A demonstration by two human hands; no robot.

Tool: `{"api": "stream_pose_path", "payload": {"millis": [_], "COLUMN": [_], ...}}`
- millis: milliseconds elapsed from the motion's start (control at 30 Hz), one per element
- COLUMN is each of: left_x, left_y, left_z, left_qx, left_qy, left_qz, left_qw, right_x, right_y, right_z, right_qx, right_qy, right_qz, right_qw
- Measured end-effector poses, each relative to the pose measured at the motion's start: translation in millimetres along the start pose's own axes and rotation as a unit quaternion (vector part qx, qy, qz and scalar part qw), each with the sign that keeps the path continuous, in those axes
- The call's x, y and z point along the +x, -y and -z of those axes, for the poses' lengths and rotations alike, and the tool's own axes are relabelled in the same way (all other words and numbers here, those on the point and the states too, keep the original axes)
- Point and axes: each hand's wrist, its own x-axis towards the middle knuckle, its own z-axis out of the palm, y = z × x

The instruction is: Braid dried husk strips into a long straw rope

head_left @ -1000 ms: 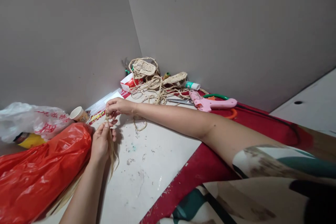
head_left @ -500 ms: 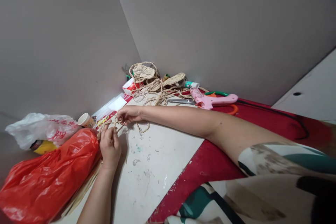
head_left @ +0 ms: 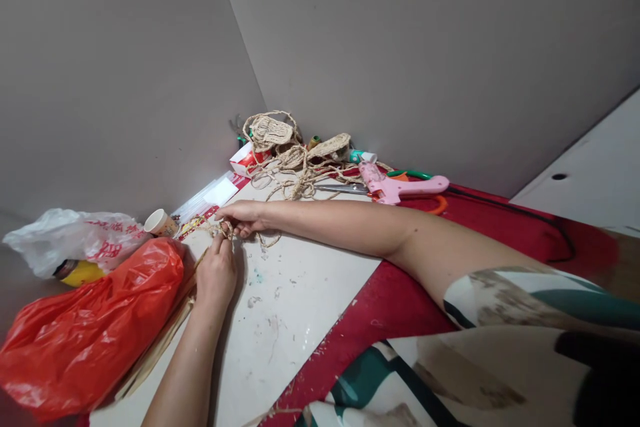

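My left hand (head_left: 216,272) and my right hand (head_left: 241,217) meet over the white board (head_left: 280,307), fingers pinched on a thin braided straw rope (head_left: 215,230). The rope's tail (head_left: 267,240) curls on the board just right of my right hand. Loose pale straw strands (head_left: 160,343) run back from my left hand, along the edge of a red plastic bag (head_left: 85,333). Both hands are closed on the rope.
In the corner lies a heap of braided straw rope and woven straw pieces (head_left: 290,150), with a red-and-white box (head_left: 246,159). A pink glue gun (head_left: 400,187), scissors (head_left: 340,189), a paper cup (head_left: 159,221) and a white plastic bag (head_left: 75,237) lie nearby. A red mat (head_left: 450,227) covers the right.
Both hands have dropped from slightly above the board to rest near it, drawing closer together on the rope. The loose strands now lie flat beside the red bag.
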Motion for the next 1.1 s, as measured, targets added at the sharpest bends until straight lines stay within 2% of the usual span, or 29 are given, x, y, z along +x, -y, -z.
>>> {"api": "stream_pose_path", "payload": {"millis": [100, 233, 400, 500, 633, 733, 967, 1100], "left_x": [0.5, 2.2, 3.0, 2.1, 1.7, 2.2, -1.0, -3.3], "left_y": [2.5, 7.2, 11.6, 14.9, 18.9, 19.6, 13.3, 9.3], "left_z": [-0.8, -0.6, -2.3, -6.8, -13.1, -13.9, -11.7, -10.9], "left_qx": [-0.011, -0.036, -0.054, -0.082, -0.136, -0.143, -0.143, -0.124], "left_qy": [0.014, 0.027, 0.027, 0.003, -0.052, -0.07, -0.064, -0.033], "left_qz": [0.04, 0.065, 0.084, 0.086, 0.076, 0.081, 0.087, 0.094], "left_qw": [0.999, 0.997, 0.995, 0.993, 0.986, 0.984, 0.984, 0.987], "right_x": [-4.1, -6.4, -1.6, 0.7, 1.2, 3.1, 9.9, 6.7], "right_y": [3.1, 3.2, -1.8, -3.8, -5.8, -7.9, -16.7, -20.3], "right_z": [1.4, 2.2, 2.7, 1.6, -2.1, -4.6, -7.6, -8.4], "right_qx": [-0.006, -0.014, 0.031, 0.053, 0.064, 0.07, 0.074, 0.038], "right_qy": [0.032, 0.027, 0.039, 0.028, 0.015, 0.004, -0.046, -0.069], "right_qz": [0.016, 0.029, 0.033, 0.022, 0.049, 0.069, 0.105, 0.108], "right_qw": [0.999, 0.999, 0.998, 0.998, 0.997, 0.995, 0.991, 0.991]}}
